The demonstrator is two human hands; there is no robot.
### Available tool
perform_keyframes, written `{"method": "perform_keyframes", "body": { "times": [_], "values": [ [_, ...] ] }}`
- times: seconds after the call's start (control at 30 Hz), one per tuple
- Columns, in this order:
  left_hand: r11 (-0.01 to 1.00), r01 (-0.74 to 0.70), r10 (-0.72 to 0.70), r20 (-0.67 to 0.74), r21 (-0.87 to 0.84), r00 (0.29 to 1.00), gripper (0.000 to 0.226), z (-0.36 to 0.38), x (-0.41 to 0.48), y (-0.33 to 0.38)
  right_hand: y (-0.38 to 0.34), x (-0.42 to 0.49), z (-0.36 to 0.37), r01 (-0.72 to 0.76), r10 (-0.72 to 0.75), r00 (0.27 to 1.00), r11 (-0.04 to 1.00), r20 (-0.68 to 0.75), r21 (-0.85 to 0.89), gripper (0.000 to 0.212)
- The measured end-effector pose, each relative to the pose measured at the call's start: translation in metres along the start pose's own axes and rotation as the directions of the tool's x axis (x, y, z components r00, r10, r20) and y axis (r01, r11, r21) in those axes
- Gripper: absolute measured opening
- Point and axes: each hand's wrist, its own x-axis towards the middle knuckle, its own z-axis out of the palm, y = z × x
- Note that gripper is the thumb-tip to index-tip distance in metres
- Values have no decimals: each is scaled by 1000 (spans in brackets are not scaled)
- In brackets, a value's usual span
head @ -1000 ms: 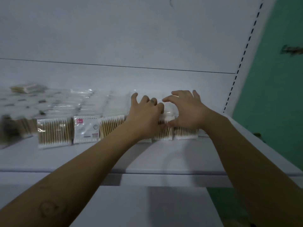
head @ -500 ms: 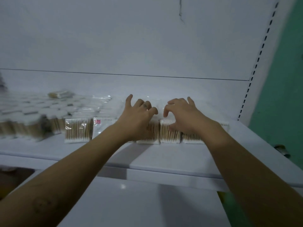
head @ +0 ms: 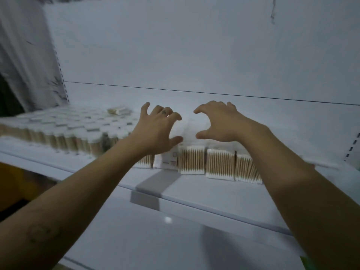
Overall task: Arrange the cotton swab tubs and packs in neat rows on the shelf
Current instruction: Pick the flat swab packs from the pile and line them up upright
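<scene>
Flat packs of wooden cotton swabs (head: 220, 164) stand on edge in rows along the front of the white shelf (head: 204, 191); one pack with a white label (head: 168, 158) faces forward among them. Several rows of swab tubs (head: 68, 131) with white lids fill the shelf's left part, blurred. A single pack (head: 118, 110) lies flat on top of the tubs. My left hand (head: 157, 129) and my right hand (head: 220, 123) hover just above the packs, a gap between them, fingers spread and half bent, holding nothing. Packs behind the hands are hidden.
A grey strip (head: 155, 184) sits on the shelf's front lip below my left hand. The white back panel (head: 194, 55) rises behind the shelf. A perforated upright (head: 60, 71) stands at the left. A lower white shelf (head: 155, 240) lies beneath.
Both hands have lifted off the packs they were pressing and moved apart. The view has swung left, bringing the tub rows and the left upright into sight.
</scene>
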Motion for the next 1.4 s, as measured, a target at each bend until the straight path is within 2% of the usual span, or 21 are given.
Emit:
{"method": "perform_keyframes", "body": {
  "times": [0.17, 0.37, 0.5, 0.63, 0.87, 1.03, 1.17, 1.23, 1.4],
  "values": [
    [983, 180, -179, 43, -29, 983, 59, 5, -10, -81, -65, 62, 13, 88, -88, 996, 996, 4, 17, 76],
    [935, 347, -338, 123, -65, 933, 59, 12, -18, -198, -141, 157, 29, 132, -135, 986, 990, 96, 44, 72],
    [919, 387, -374, 143, -74, 916, 59, 25, -17, -271, -188, 224, 42, 131, -141, 980, 988, 140, 79, 68],
    [911, 391, -373, 144, -133, 917, 58, 44, -10, -316, -224, 285, 63, 91, -97, 977, 995, 189, 41, 66],
    [902, 351, -332, 114, -251, 936, 56, 67, -2, -351, -245, 358, 99, -56, 79, 970, 993, 231, -104, 56],
    [894, 338, -319, 109, -295, 941, 54, 81, -5, -365, -241, 376, 112, -87, 122, 963, 984, 240, -153, 54],
    [887, 344, -323, 118, -306, 939, 53, 85, 0, -370, -243, 376, 104, -111, 115, 972, 993, 205, -30, 83],
    [881, 344, -322, 123, -324, 939, 54, 86, 6, -366, -242, 368, 95, -100, 100, 981, 995, 164, -8, 90],
    [865, 334, -314, 115, -375, 942, 61, 78, 25, -345, -234, 338, 68, -41, 34, 997, 994, 66, 103, 61]
  ]
}}
